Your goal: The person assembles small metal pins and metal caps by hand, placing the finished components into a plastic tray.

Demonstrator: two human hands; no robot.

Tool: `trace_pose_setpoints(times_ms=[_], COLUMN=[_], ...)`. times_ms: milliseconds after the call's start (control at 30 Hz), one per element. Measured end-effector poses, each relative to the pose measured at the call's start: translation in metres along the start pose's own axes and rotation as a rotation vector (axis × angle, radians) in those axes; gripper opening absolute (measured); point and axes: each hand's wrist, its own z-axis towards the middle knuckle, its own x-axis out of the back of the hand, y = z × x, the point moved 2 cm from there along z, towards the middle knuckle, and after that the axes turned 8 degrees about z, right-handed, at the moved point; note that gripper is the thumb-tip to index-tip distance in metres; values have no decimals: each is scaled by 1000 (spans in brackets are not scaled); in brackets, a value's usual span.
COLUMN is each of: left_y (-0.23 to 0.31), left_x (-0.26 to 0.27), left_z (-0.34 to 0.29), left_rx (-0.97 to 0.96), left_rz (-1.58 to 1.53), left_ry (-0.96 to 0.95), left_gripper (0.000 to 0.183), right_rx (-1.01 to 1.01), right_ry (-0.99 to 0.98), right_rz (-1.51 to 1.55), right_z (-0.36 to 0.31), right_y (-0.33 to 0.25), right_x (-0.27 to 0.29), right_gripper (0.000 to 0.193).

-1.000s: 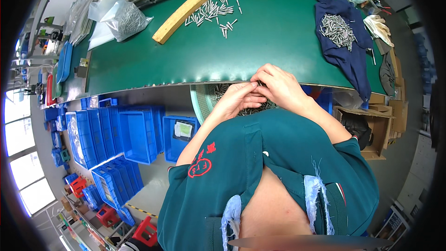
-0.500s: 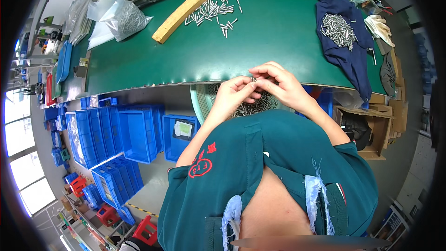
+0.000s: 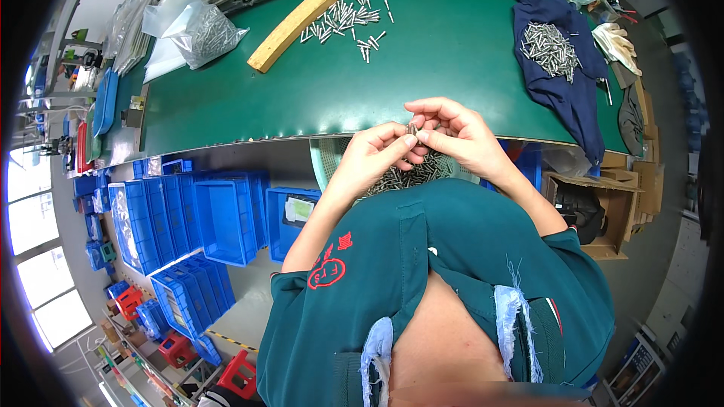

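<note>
My left hand (image 3: pixel 377 152) and my right hand (image 3: pixel 464 142) meet at the table's near edge, fingers bent and fingertips close together. Between them is a small silvery metal pin (image 3: pixel 412 129), pinched by both thumbs and fingers; much of it is hidden. Below the hands sits a pale green basket (image 3: pixel 320 160) with a mass of similar metal pins (image 3: pixel 416 173) inside, partly covered by my hands and shirt.
On the green table (image 3: pixel 249 105) lie a wooden strip (image 3: pixel 302 22), loose metal pins (image 3: pixel 332 22) and a bag of pins (image 3: pixel 207 36). More pins rest on a dark blue cloth (image 3: pixel 532 79) at right. Blue crates (image 3: pixel 226 218) stand left, a cardboard box (image 3: pixel 607 230) right.
The fingers of my right hand have shifted slightly around the small metal pin, showing more of it. Both hands stay above the basket.
</note>
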Motion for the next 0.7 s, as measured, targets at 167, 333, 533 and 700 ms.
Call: trace_pose_setpoints(times_ms=[167,333,533,700], left_y=[5,7,13,16], left_x=[2,5,5,6], left_z=[-1,-2,-3,-3], left_rx=[6,8,22,48], left_rz=[35,90,169,190], left_ry=[0,6,25,36], left_gripper=[22,20,20,21], right_rx=[0,22,29,43], right_ry=[29,32,21,27], right_rz=[16,-5,44,74], right_z=[0,2,4,6], right_y=[-2,0,6,9], right_x=[-2,-2,-1,-1], right_gripper=[36,36,34,33])
